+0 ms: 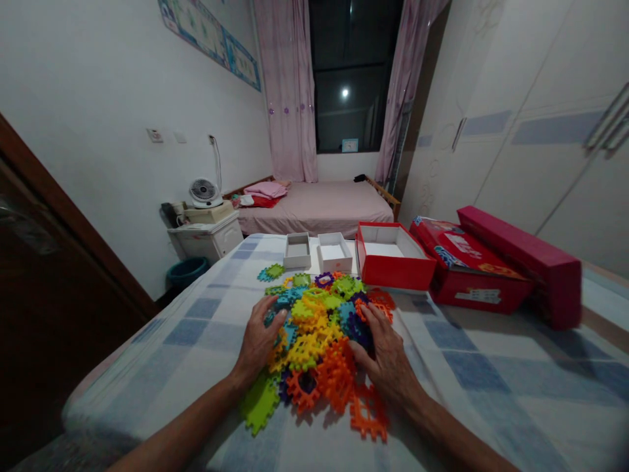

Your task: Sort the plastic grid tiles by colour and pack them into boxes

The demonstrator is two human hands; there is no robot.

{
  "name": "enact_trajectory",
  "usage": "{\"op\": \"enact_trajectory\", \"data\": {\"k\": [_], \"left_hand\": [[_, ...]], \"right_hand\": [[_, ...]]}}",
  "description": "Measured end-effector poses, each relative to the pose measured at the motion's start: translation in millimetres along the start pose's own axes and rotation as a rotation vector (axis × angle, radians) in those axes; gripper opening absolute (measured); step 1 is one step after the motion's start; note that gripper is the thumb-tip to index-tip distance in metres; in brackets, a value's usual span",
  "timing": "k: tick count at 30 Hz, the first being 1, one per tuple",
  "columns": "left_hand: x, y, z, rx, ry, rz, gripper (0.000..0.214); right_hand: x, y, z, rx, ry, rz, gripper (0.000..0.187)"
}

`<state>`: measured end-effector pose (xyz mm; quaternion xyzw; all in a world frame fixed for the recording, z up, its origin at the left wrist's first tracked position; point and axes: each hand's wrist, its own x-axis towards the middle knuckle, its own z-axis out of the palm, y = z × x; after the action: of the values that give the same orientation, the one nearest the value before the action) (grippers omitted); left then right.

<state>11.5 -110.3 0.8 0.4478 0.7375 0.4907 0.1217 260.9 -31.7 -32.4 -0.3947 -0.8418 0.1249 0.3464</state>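
Note:
A heap of colourful plastic interlocking gear pieces (309, 318) lies on the checked cloth in front of me, in yellow, orange, green, teal and purple. On the heap's left side rests my left hand (259, 334), fingers apart, touching teal and yellow pieces. My right hand (384, 346) lies against the right side, thumb and fingers spread over purple and orange pieces. Neither hand grips a piece. A flat green piece (260, 401) sits near my left wrist, and an orange square piece (368, 413) lies by my right wrist.
Behind the heap stand a grey-lined small box (297, 262), a white box (335, 263) and an open red box (396, 274). Further right are a printed red box (476, 295) and a long dark-red box (560, 288). A bed (324, 203) stands beyond the table.

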Motion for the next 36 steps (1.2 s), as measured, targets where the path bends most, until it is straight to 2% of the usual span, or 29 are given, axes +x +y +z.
{"op": "enact_trajectory", "data": {"k": [5,11,14,16,18,21,24,26,28,32,36], "left_hand": [[9.3,32.0,14.1,-0.072,-0.001,0.089,0.036],[0.7,81.7,48.1,-0.146,-0.279,0.234,0.031],[-11.7,90.9,38.4,-0.113,-0.407,0.414,0.038],[-21.0,82.2,15.7,0.010,-0.508,0.580,0.055],[-30.4,60.9,-13.9,0.152,-0.587,0.658,0.077],[-44.2,16.8,-53.2,0.338,-0.608,0.648,0.108],[-56.9,-18.7,-68.2,0.441,-0.620,0.627,0.121],[-62.7,-29.0,-62.0,0.456,-0.595,0.622,0.121],[-64.7,-29.4,-46.5,0.442,-0.538,0.617,0.112],[-59.9,-17.0,-11.2,0.399,-0.423,0.667,0.097],[-54.0,-1.8,2.3,0.419,-0.348,0.797,0.095]], "right_hand": [[0.5,1.2,0.2,0.020,0.021,0.005,0.061],[1.7,4.1,1.1,0.029,0.010,0.030,0.059],[1.9,5.4,0.3,0.052,0.002,0.041,0.059],[1.8,5.2,-0.9,0.069,-0.006,0.052,0.059],[1.7,4.0,-2.3,0.079,-0.021,0.064,0.059],[2.0,1.5,-3.9,0.082,-0.033,0.063,0.060],[2.5,0.1,-4.1,0.079,-0.042,0.071,0.060],[2.4,0.4,-3.3,0.078,-0.046,0.081,0.060],[2.0,1.8,-2.4,0.079,-0.039,0.078,0.060],[2.2,7.3,-2.8,0.065,-0.006,0.055,0.058],[4.2,11.9,-5.8,0.031,0.029,0.063,0.057]]}}
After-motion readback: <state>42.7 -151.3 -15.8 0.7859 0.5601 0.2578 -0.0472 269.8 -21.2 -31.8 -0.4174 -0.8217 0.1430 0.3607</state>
